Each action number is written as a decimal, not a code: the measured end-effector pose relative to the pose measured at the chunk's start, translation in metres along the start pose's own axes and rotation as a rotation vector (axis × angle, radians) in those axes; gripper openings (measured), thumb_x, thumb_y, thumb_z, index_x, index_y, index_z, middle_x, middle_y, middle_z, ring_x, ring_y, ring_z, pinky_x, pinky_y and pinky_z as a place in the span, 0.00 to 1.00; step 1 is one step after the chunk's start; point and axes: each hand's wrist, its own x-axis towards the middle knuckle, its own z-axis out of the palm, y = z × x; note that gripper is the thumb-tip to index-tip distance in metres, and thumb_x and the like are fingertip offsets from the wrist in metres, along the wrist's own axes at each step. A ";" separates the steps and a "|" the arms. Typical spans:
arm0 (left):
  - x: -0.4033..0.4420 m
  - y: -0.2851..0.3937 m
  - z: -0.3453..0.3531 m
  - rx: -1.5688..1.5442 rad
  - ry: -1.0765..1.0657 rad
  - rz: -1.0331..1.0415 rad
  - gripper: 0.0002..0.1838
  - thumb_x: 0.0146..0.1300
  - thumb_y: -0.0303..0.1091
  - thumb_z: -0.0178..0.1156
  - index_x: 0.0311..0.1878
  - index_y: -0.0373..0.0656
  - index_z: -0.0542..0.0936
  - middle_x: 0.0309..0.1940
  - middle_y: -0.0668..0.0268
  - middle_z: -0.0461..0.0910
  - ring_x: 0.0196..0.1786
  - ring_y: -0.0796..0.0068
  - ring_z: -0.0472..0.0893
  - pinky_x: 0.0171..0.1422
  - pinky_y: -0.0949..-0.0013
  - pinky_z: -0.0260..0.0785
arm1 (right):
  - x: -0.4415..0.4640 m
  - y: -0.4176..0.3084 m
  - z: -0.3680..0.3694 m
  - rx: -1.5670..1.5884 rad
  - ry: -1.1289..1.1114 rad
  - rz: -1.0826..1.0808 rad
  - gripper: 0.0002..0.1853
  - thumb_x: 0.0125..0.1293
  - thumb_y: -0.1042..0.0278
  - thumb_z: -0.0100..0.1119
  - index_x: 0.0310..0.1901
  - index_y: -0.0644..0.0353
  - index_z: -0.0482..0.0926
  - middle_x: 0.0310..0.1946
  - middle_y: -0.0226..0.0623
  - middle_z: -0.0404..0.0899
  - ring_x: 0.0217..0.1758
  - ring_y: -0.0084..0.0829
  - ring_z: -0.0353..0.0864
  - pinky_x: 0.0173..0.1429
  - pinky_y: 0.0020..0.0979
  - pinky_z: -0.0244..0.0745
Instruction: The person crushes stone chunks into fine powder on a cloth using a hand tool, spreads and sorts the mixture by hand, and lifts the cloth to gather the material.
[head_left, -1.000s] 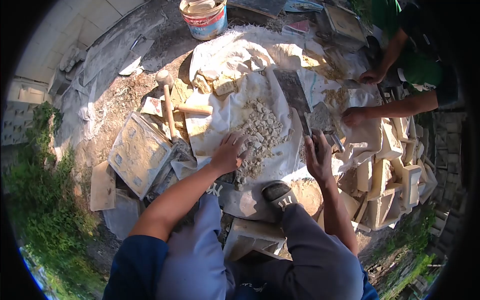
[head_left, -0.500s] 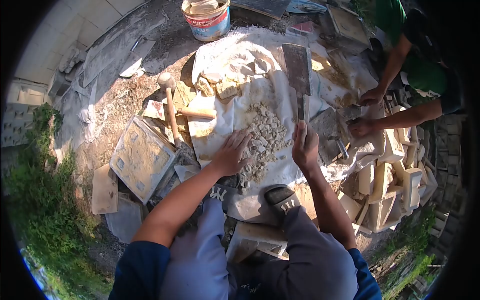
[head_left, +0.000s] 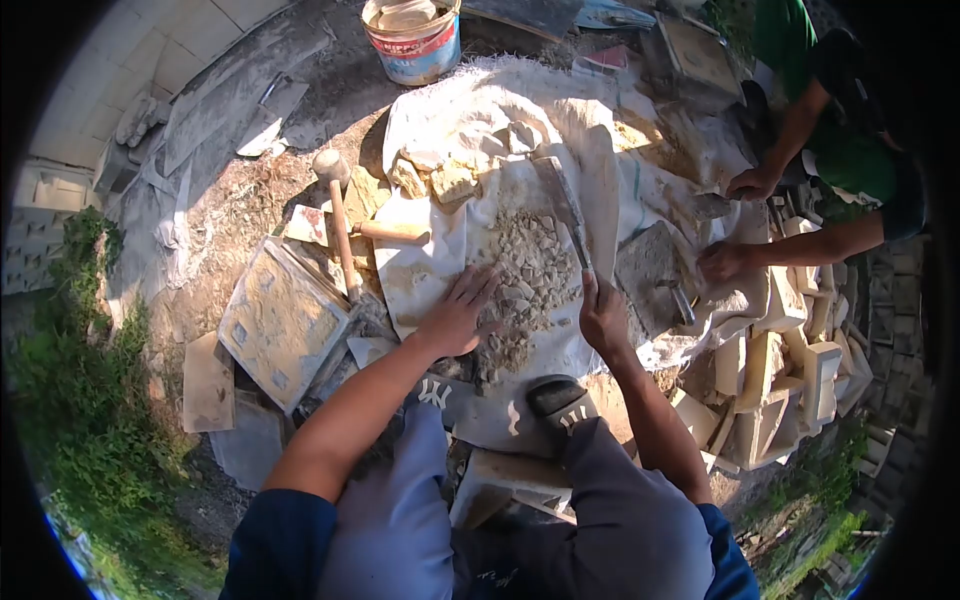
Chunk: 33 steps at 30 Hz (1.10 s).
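Note:
My right hand (head_left: 604, 318) is wrapped round the handle of a cleaver (head_left: 560, 198), a long, broad, dark metal blade. The blade is tilted on edge and points away from me, over the pile of broken stone chips (head_left: 532, 258). At the pile's left side my left hand (head_left: 462, 312) lies with its fingers stretched out, touching the chips or the white sack cloth (head_left: 408, 285) under them; I cannot tell which. Larger pale stone lumps (head_left: 455, 180) rest on the cloth beyond the pile.
A mallet (head_left: 340, 215) and a wooden handle (head_left: 395, 232) lie to the left, near a square slab (head_left: 280, 318). A paint bucket (head_left: 412, 48) stands at the back. Cut stone blocks (head_left: 765, 365) are stacked right. A co-worker's hands (head_left: 725, 260) work beside a hammer (head_left: 682, 302).
The cleaver has turned from flat to nearly edge-on and its tip has swung left and lower over the chips. My left hand has hardly moved. The co-worker's hands shifted slightly.

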 end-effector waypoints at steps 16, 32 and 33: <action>0.003 0.000 -0.001 0.030 -0.030 -0.011 0.46 0.72 0.54 0.55 0.80 0.33 0.49 0.81 0.49 0.49 0.82 0.44 0.46 0.85 0.51 0.42 | 0.006 0.038 -0.003 -0.074 -0.203 0.154 0.24 0.78 0.51 0.47 0.38 0.67 0.81 0.35 0.67 0.81 0.41 0.71 0.79 0.43 0.61 0.71; 0.003 0.000 0.000 0.017 -0.064 -0.033 0.45 0.74 0.60 0.48 0.81 0.36 0.49 0.82 0.54 0.46 0.83 0.48 0.44 0.85 0.51 0.40 | 0.000 0.039 0.007 -0.115 -0.262 0.212 0.28 0.79 0.48 0.44 0.37 0.70 0.80 0.32 0.68 0.80 0.42 0.67 0.81 0.46 0.60 0.71; 0.003 -0.001 0.001 0.019 -0.064 -0.032 0.45 0.74 0.60 0.48 0.81 0.36 0.49 0.82 0.54 0.46 0.83 0.48 0.44 0.85 0.51 0.40 | 0.008 0.035 0.001 -0.128 -0.236 0.195 0.29 0.79 0.48 0.43 0.35 0.70 0.79 0.30 0.66 0.80 0.40 0.67 0.81 0.44 0.59 0.70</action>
